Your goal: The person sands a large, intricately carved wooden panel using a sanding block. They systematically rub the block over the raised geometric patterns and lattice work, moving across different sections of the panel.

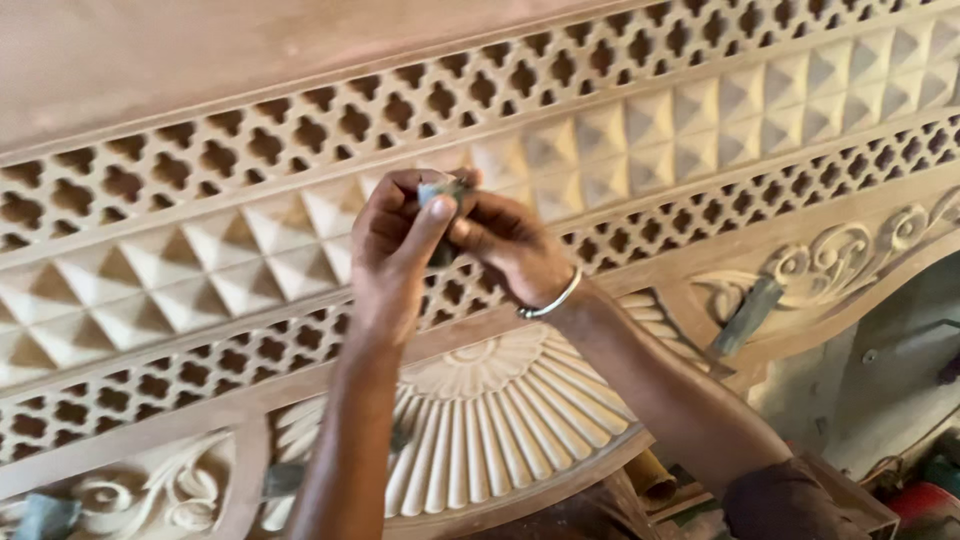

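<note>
Your left hand [385, 250] and right hand [505, 240] pinch a small folded sandpaper piece [440, 192] between closed fingertips; it looks light, pliable, gritty—grip its edges.

Carved wooden panel [200, 270] was pale tan: rows of quatrefoil lattice, band of raised pyramid squares between, fluted fan at 6 o'clock, scrollwork at 3 o'clock. Small folded piece [440, 192] was grey-blue. Bangle [552, 300] was silver.

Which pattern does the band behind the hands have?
Raised pyramid squares in pale wood on the carved band, clearest in the head view.
</note>
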